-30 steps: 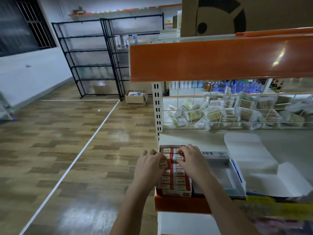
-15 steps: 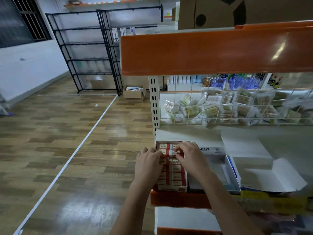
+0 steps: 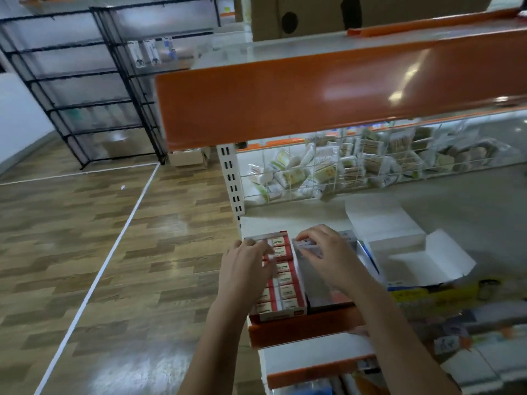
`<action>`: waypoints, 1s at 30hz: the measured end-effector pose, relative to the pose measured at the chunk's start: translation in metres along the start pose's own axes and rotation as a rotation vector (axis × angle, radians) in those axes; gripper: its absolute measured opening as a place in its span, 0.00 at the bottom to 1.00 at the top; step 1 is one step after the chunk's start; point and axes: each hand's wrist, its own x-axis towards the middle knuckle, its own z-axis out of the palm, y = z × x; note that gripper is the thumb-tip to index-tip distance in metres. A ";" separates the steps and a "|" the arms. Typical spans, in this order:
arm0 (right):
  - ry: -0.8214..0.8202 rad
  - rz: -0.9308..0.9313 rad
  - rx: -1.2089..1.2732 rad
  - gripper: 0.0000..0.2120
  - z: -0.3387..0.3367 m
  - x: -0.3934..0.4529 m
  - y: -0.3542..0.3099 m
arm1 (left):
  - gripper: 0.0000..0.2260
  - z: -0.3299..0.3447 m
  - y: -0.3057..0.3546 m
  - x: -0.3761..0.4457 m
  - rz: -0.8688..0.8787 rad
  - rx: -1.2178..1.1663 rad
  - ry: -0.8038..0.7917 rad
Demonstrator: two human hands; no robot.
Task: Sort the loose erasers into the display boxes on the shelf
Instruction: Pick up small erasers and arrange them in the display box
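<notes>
A red display box [image 3: 288, 307] packed with rows of red-and-white erasers [image 3: 286, 290] sits at the left end of the shelf, against the orange lip. My left hand [image 3: 242, 266] lies over its left rows, with the fingertips touching the erasers near the back. Beside it on the right stands a grey display box [image 3: 323, 297] with a blue side. My right hand [image 3: 328, 256] reaches over this box and pinches its printed back flap between fingers and thumb. The view is blurred, so I cannot tell whether either hand also holds a loose eraser.
An open white carton [image 3: 413, 260] with spread flaps lies to the right on the shelf. A wire basket [image 3: 342, 169] of packets runs behind. The orange upper shelf [image 3: 328, 95] overhangs close above. Black racks [image 3: 85, 89] stand across the wooden floor.
My right hand has left the red box's erasers and moved right to the grey box's back flap. The left hand stays on the red box. The view has drawn closer and tilted.
</notes>
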 end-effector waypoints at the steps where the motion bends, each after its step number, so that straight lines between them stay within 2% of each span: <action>1: 0.025 0.016 -0.019 0.11 -0.010 -0.006 0.005 | 0.13 -0.002 0.011 0.004 0.036 -0.019 0.009; 9: 0.274 0.255 -0.144 0.13 -0.106 -0.078 0.082 | 0.13 0.029 0.141 0.026 0.299 -0.015 -0.036; 15: 0.334 0.359 -0.254 0.16 -0.174 -0.142 0.161 | 0.19 0.067 0.259 0.026 0.415 -0.003 -0.079; 20: 0.387 0.442 -0.293 0.18 -0.232 -0.185 0.226 | 0.19 0.107 0.362 0.028 0.501 -0.072 -0.079; 27: 0.488 0.558 -0.332 0.20 -0.294 -0.204 0.308 | 0.17 0.151 0.473 0.051 0.611 -0.073 0.065; 30: 0.516 0.599 -0.357 0.22 -0.318 -0.205 0.348 | 0.18 0.174 0.520 0.070 0.660 -0.032 0.059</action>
